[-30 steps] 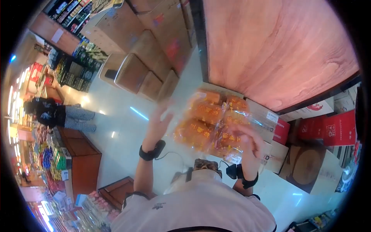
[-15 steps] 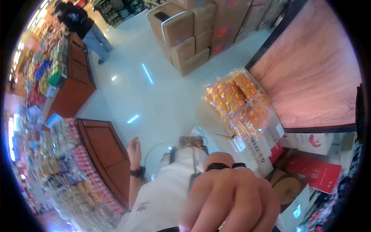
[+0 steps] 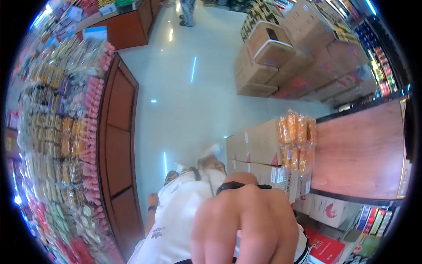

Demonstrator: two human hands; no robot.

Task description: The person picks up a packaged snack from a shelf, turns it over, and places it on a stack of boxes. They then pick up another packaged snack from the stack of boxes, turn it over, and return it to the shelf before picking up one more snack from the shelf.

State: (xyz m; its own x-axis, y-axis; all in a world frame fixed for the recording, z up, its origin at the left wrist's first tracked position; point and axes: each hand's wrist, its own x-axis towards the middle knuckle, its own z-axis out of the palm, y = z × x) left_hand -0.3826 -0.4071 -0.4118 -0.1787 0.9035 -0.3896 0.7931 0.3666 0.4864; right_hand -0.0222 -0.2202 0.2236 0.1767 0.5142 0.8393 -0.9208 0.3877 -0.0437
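My right hand [image 3: 246,220] looms close to the camera at the bottom middle, with a black band at its wrist. Its fingers are bent downward and pressed near each other; the fingertips are out of sight, so anything they grip is hidden. Low at my left side hangs my left hand [image 3: 152,199], a dark band on that wrist. It is small and partly covered by my white shirt [image 3: 176,220], and its fingers cannot be made out. Nearest to it is the brown wooden display counter [image 3: 121,154].
Packaged goods [image 3: 61,136] are heaped on the left counter. Cartons [image 3: 252,141] topped with clear-wrapped orange snack packs [image 3: 297,136] stand at my right, beside a wood-grained panel [image 3: 356,154]. More stacked boxes [image 3: 272,61] stand ahead. A person's legs [image 3: 187,13] show far down the aisle.
The view has swung and shifted forward, bringing the left counter and right cartons alongside me. My left hand has dropped lower in view. My right hand stays bent near the camera.
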